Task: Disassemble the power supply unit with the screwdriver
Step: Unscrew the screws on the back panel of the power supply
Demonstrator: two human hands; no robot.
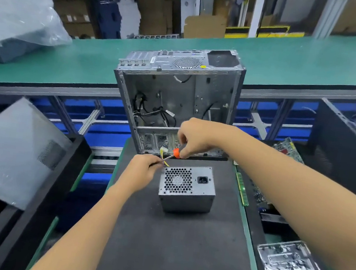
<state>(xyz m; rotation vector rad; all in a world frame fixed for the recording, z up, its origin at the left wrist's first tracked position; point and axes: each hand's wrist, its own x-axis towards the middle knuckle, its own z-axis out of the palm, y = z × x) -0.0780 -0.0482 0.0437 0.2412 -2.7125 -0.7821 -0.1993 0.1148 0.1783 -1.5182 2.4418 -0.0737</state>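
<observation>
A grey power supply unit [187,190] stands on the dark mat [179,249], its fan grille and power socket facing up toward me. My right hand [195,138] grips the orange-collared screwdriver [175,153] above the unit's far left corner, shaft slanting down to the left. My left hand [143,167] pinches the screwdriver's shaft near the tip, right beside that corner. Yellow wires with a white connector [163,151] stick out behind the unit.
An open, gutted computer case [178,93] stands just behind the unit. A case side panel [10,152] leans at the left, another dark panel [349,145] at the right. Circuit boards [289,148], a memory stick [242,190] and a metal plate [289,265] lie to the right.
</observation>
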